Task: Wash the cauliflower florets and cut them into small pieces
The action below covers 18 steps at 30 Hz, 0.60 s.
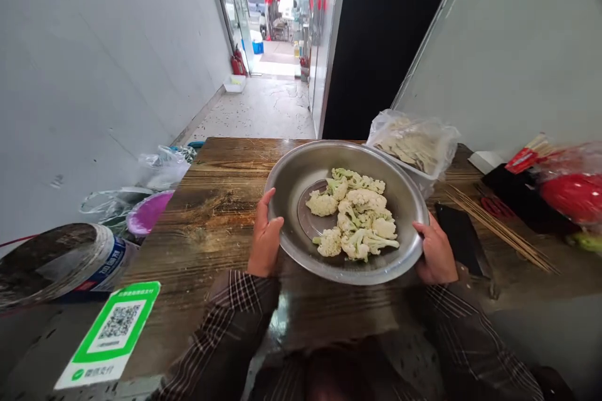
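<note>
Across one brown wooden counter (211, 225), my two hands' fingers, left (267, 235) and right (435, 249), grip one round silver metal basin (291, 244) of cauliflower florets (360, 213).

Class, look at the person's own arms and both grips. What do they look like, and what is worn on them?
The left sleeve and right sleeve are long, dark brown, crossed by thin pale checked lines. The left grip and right grip are bare hands: no gloves or rings visible.
</note>
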Available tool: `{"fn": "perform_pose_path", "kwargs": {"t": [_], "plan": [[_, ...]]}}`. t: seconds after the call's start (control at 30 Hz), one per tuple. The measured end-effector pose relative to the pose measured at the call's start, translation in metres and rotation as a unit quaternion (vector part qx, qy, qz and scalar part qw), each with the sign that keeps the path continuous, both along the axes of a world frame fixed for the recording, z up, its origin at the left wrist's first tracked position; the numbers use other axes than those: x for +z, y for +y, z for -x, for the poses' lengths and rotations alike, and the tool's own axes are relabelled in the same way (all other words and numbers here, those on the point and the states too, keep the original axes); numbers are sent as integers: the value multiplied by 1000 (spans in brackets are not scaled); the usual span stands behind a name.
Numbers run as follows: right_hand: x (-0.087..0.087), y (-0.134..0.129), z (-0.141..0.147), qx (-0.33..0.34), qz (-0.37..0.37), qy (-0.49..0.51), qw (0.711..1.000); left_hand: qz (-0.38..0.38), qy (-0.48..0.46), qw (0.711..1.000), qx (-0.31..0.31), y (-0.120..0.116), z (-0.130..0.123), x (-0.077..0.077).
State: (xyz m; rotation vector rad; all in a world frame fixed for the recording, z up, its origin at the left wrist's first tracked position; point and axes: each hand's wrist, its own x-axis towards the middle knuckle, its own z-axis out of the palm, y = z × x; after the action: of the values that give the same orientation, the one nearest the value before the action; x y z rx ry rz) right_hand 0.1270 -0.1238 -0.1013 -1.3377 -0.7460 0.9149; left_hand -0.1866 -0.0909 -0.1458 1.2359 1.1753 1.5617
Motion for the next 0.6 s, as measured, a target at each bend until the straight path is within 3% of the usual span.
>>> {"fn": "perform_pose_path", "kwargs": {"t": [0.23, 0.4, 0.6], "plan": [[-24, -44, -27, 3, -113, 17, 993, -46, -34, 998, 29, -51, -40, -2], [-52, -44, -40, -4, -126, 50, 991, -70, 17, 997, 39, -78, -50, -3], [-72, -41, -46, 10, -145, 2, 989, -97, 35, 993, 48, -83, -50, -7]]}}
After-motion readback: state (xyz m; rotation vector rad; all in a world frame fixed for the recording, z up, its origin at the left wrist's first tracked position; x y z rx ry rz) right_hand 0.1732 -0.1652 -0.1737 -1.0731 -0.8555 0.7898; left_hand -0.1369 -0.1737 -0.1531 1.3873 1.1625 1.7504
